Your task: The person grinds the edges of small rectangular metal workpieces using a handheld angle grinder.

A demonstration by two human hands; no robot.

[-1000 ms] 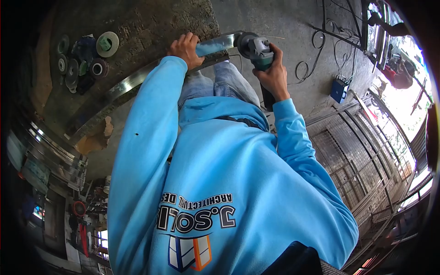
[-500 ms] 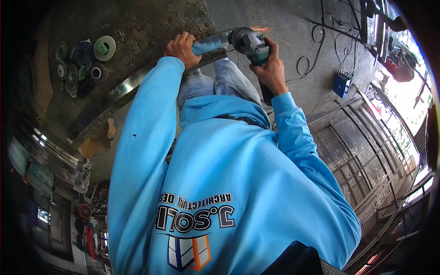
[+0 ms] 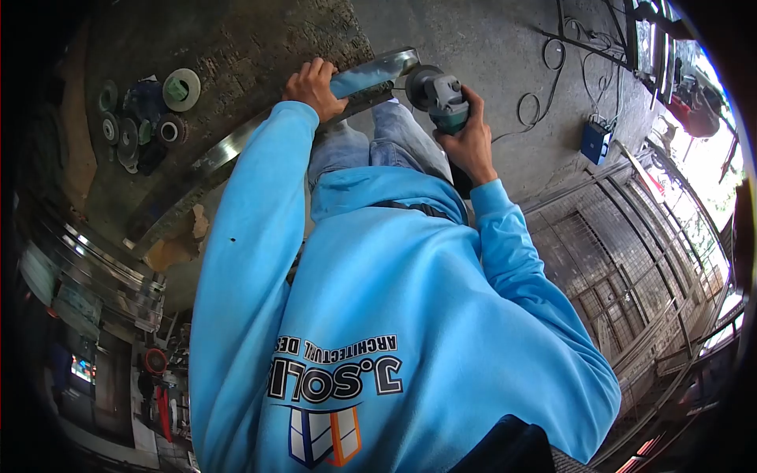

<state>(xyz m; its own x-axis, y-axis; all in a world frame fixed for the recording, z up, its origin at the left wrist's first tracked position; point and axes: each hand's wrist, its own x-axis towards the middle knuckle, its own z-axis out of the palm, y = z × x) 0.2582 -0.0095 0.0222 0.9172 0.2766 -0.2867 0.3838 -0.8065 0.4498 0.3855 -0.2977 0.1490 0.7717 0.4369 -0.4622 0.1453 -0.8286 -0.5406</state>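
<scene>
My left hand (image 3: 314, 87) is wrapped over a long shiny metal tube (image 3: 374, 72) and holds it along the edge of the dark worktable (image 3: 260, 39). The tube's right end juts out past the table edge. In my right hand (image 3: 471, 143) is an angle grinder (image 3: 448, 102), its body gripped in my fingers. The grinder's disc (image 3: 424, 85) stands just to the right of and below the tube's end, apart from it by a small gap. No sparks show at the disc.
Several grinding discs (image 3: 128, 140) lie on the table at the left, one with a green piece (image 3: 178, 88) on it. A blue box (image 3: 595, 143) stands on the floor at the right, near looped black cable (image 3: 536, 106). Metal frames (image 3: 623, 260) lean at the far right.
The grinder has moved off the tube's end, down and to the right, uncovering that end. The orange sparks are gone. My left hand stays on the tube.
</scene>
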